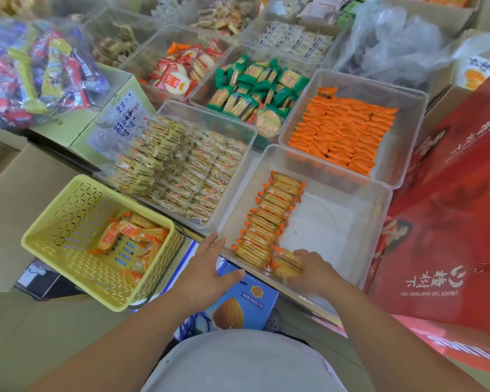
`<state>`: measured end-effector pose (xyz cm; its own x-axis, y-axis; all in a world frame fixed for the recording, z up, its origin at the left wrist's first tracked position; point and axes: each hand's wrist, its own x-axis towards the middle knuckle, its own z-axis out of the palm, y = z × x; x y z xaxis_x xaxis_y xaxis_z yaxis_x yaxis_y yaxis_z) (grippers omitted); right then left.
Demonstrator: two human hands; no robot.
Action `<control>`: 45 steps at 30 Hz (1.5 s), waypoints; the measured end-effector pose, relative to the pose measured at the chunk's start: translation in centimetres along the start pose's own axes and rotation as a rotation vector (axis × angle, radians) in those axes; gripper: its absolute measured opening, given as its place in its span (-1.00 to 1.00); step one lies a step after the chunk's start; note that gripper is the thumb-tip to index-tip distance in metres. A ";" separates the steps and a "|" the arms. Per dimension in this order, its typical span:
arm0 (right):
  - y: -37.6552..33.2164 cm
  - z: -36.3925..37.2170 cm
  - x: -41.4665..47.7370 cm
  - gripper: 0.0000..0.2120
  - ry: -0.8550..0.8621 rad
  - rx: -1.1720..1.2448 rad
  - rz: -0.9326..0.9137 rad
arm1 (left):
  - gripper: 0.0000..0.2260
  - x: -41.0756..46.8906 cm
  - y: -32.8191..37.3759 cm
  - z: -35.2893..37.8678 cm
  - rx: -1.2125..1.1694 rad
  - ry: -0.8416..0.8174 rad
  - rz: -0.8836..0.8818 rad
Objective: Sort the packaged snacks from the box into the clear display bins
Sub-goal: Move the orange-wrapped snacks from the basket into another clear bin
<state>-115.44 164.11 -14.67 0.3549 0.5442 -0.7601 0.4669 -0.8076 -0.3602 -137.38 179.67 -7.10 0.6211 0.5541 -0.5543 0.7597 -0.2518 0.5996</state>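
Sweets in mixed wrappers fill a clear bag (37,75) at the far left, lying on pale green cartons. Nearer, a yellow slotted basket (57,222) sits tilted on brown cardboard, with a loose heap of orange-edged cracker packets (128,236) in its lower corner. Beyond the basket, a clear bin (210,113) is packed nearly full with pale yellow packets (181,171) in rows. The left hand (207,267) is flat, fingers straight and together and thumb spread, above a blue carton (244,301) at the near left corner of the front bin (323,222); whether it touches the rim cannot be told. That front bin holds one tidy row of cracker packets (269,219) standing on edge along its left wall, the rest of its floor showing white. At the near end of the row, the right hand (311,267) reaches into the bin with fingers curled over a small stack of packets (287,264). Behind, further bins hold round rice crackers in red wrappers (178,72), green-wrapped biscuits (255,86), and, to the right, orange packets (343,134) laid in close rows. Red gift cartons (450,207) lean at the far right.
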 end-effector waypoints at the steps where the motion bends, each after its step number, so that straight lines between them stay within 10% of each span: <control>1: 0.0 -0.1 0.1 -0.24 -0.006 0.013 -0.011 | -0.19 -0.1 -0.1 0.0 -0.006 -0.004 0.003; 24: -1.1 1.6 1.7 -0.27 0.126 0.106 -0.002 | -0.43 -0.3 0.0 0.2 -0.128 -0.021 0.018; 45: -2.2 0.9 1.9 -0.03 -0.131 0.142 0.044 | -0.52 -1.1 -1.0 -0.7 -0.118 -0.023 0.051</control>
<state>-116.49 166.70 -15.77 0.2601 0.4811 -0.8372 0.3309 -0.8589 -0.3908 -138.95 179.86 -6.72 0.6634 0.5244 -0.5338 0.7000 -0.1828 0.6904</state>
